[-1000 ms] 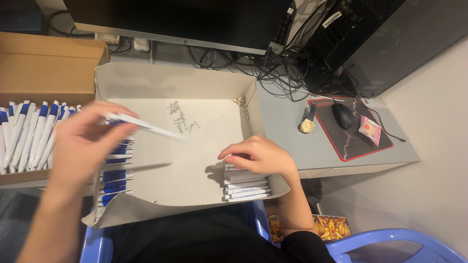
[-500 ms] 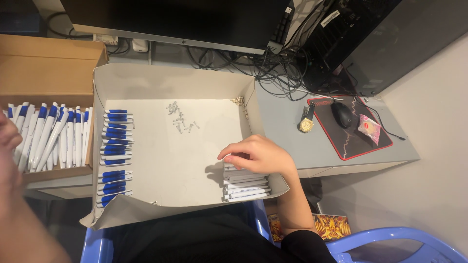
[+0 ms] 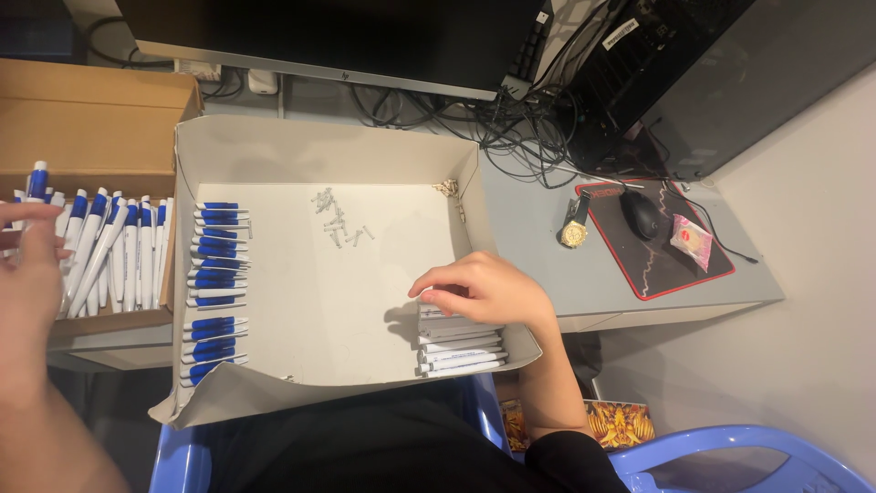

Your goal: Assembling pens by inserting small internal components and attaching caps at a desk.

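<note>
My left hand (image 3: 27, 274) is at the far left over a brown cardboard box (image 3: 100, 137) that holds a row of white pens with blue ends (image 3: 119, 251). One white and blue pen (image 3: 37, 178) sticks up from its fingers. My right hand (image 3: 488, 288) rests with bent fingers on a stack of white pen barrels (image 3: 461, 351) in the near right corner of a shallow grey cardboard tray (image 3: 328, 146). A column of blue pen parts (image 3: 214, 283) lies along the tray's left side. Several small white pieces (image 3: 342, 224) lie near its middle.
A monitor (image 3: 365, 36) and a tangle of cables (image 3: 520, 128) stand behind the tray. To the right are a computer tower (image 3: 730, 73), a gold wristwatch (image 3: 575, 228), a black mouse (image 3: 643, 215) on a red-edged mat and a pink packet (image 3: 691, 239). A blue plastic chair (image 3: 730, 456) is at lower right.
My left hand carried a white pen from above the tray leftward to the cardboard box. My right hand stayed on the stack of barrels.
</note>
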